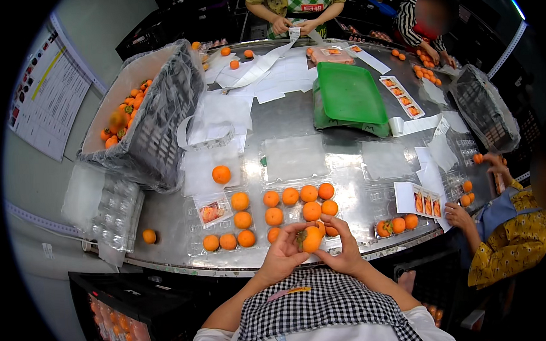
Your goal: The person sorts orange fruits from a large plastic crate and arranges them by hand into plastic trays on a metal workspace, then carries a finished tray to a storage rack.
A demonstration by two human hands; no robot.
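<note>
A persimmon [311, 240] is held between my left hand [283, 252] and my right hand [345, 245], close to the table's near edge, its leafy calyx turned to the left. Just beyond my hands lies a clear plastic tray with several persimmons [312, 211] in rows. Left of it, another clear tray [198, 231] holds more persimmons along its right and near sides, with a printed label card [213, 212] on it. A single persimmon [221, 174] rests on white sheets behind that tray. One more persimmon [149, 236] sits alone on the metal at left.
A plastic-lined crate [161, 116] of persimmons stands at left, near stacked clear trays [115, 214]. A green tray [352, 94] lies at centre back. Label strips [402, 97] and a part-filled tray [384, 207] are at right. Co-workers stand at the far and right sides.
</note>
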